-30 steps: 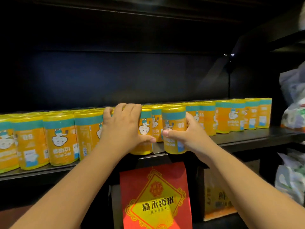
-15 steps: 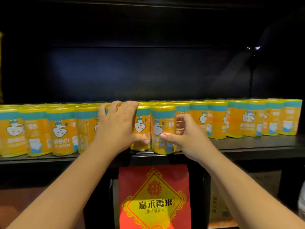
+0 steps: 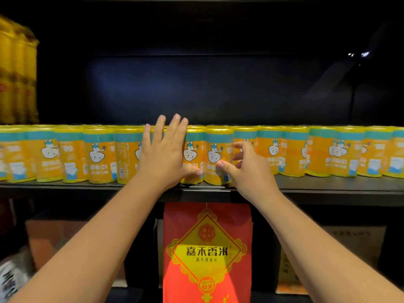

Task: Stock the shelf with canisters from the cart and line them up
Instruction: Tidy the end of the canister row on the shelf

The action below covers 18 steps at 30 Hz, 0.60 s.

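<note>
A long row of yellow and teal canisters (image 3: 96, 154) stands along the front of a dark shelf (image 3: 328, 189). My left hand (image 3: 166, 156) lies flat against the row near the middle, fingers straight and reaching above the lids, thumb touching the foot of one canister (image 3: 194, 138). Right beside it, my right hand (image 3: 251, 171) holds the neighbouring canister (image 3: 215, 136), thumb on its front and curled fingertips at its right side. Both canisters stand upright in line with the others. No cart is in view.
A red and yellow rice bag (image 3: 207, 248) hangs below the shelf edge between my forearms. Cardboard boxes (image 3: 360, 241) sit on the lower level. Tall yellow bottles (image 3: 15, 73) stand at the upper left. Dark space stays open above the canisters.
My left hand has gone from curling over a canister to lying flat with straight fingers. My right hand's grip has loosened, and the view has shifted left.
</note>
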### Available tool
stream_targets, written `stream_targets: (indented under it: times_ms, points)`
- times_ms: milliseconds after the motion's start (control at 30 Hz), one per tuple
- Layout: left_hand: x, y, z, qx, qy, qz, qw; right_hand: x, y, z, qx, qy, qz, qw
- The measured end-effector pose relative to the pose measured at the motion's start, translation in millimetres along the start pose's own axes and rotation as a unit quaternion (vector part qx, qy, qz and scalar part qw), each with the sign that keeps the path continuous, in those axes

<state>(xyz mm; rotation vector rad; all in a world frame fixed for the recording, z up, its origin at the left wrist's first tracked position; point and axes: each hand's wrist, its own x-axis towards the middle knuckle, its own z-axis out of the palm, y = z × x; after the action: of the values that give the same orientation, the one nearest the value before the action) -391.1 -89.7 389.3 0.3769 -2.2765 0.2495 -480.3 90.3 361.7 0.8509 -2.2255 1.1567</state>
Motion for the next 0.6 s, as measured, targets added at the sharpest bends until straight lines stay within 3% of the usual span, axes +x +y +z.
stream_targets:
  times_ms: [133,333,433,600]
  points:
    - [-34,7,13,-0.015,0.042,-0.04,0.998,-30,11,-14,-0.069,0.035,-0.088,0.993]
    - [-112,33,29,-0.148,0.136,0.017,0.98,-93,48,-32,-0.123,0.035,-0.157,0.979]
    - [-152,55,45,-0.238,0.131,0.041,0.961,-128,75,-34,-0.129,0.019,-0.144,0.981]
    - [-224,83,86,-0.253,0.03,0.014,0.967,-190,133,-31,-0.155,-0.055,-0.05,0.985]
